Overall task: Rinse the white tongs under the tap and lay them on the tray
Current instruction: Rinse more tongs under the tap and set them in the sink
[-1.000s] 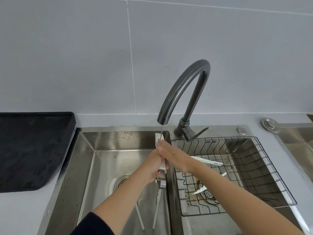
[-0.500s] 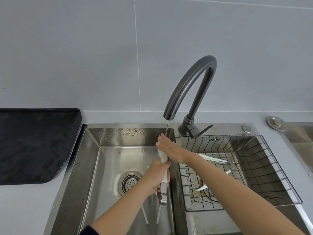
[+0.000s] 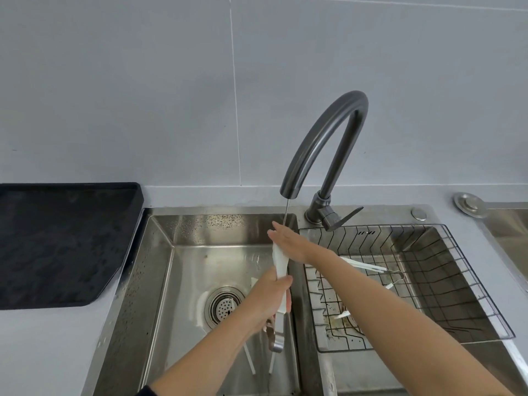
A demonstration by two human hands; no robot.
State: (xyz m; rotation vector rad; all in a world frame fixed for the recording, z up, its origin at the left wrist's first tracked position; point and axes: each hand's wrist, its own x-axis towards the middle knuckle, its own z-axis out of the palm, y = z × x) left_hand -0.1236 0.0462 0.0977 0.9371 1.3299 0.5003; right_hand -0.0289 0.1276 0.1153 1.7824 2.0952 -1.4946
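Both hands work the white tongs over the sink: your left hand grips the handle, your right hand lies flat-fingered on the tip, so turn every face through the tap's thin stream.

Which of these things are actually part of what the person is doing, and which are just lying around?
In use: white tongs, gripped by the left hand, touched by the flat right hand; running tap; black tray, for afterwards.

Lying about: wire basket, utensils inside it; drain strainer; round metal cap on the counter.
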